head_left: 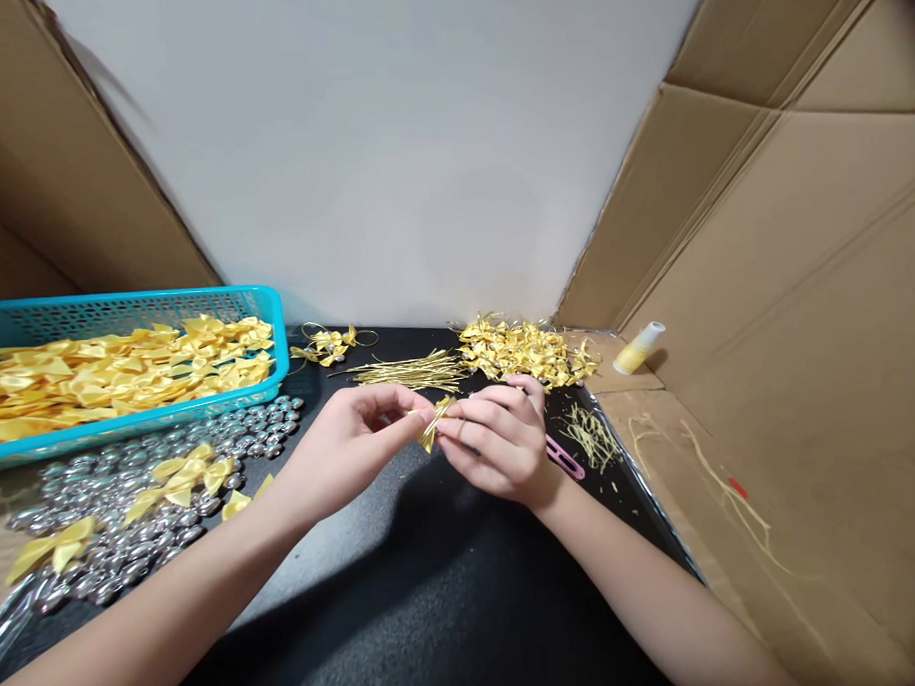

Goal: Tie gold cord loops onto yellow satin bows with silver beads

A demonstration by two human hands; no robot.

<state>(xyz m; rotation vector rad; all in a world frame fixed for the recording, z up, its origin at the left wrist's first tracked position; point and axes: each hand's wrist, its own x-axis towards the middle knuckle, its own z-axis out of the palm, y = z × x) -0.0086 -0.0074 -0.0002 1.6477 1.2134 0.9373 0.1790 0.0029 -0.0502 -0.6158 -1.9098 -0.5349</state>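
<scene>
- Yellow satin ribbon bow (429, 439) sits above our black worktop (375, 566), pinched by our left hand (356, 442) and right hand (502, 436), each grip closed, probably steadying it.
- Thin gold ties (409, 371) lie bundled just beyond, seemingly within easy reach.
- Yellow bows with gold loops (519, 351) heap behind, perhaps leaving us room.

The near black tabletop (407, 605) offers passage, but the turquoise basket (278, 339) blocks left and cardboard (824, 310) right.
</scene>
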